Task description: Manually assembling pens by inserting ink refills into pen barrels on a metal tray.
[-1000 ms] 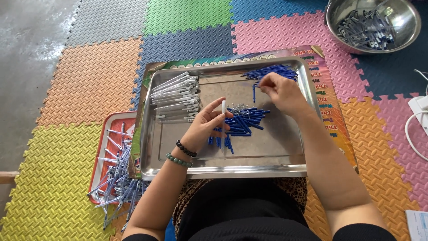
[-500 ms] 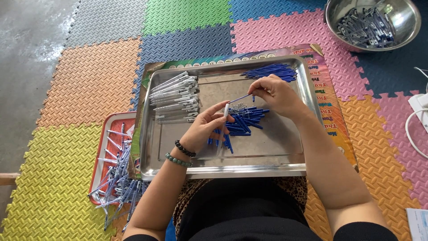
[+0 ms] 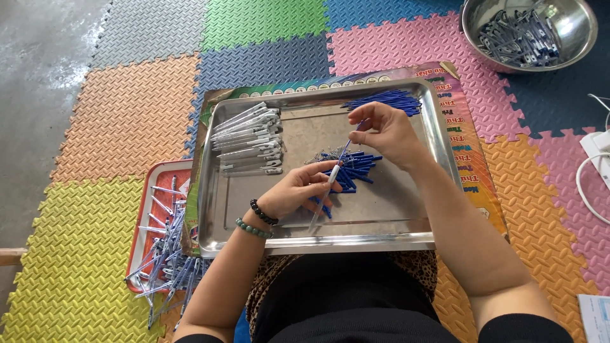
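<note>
My left hand (image 3: 298, 190) grips a clear pen barrel (image 3: 325, 194) held at a slant over the steel tray (image 3: 406, 219). My right hand (image 3: 384, 130) pinches a thin blue refill (image 3: 347, 147) whose lower end meets the top of the barrel. Under both hands lies a loose heap of blue pen parts (image 3: 352, 168). A row of clear pen barrels (image 3: 249, 138) is stacked at the tray's left side, and a bundle of blue refills (image 3: 384, 100) lies at its far edge. Two bead bracelets ring my left wrist.
A red tray (image 3: 143, 209) with several assembled pens (image 3: 166, 254) sits at the left on the mat. A steel bowl (image 3: 575, 28) with several pen parts stands at the far right. White cable (image 3: 588, 184) lies at the right edge. Coloured foam tiles cover the floor.
My right hand has carried a blue refill from the far bundle toward the barrel in my left hand, and the refill's end now meets the barrel's top. The left hand has tilted the barrel.
</note>
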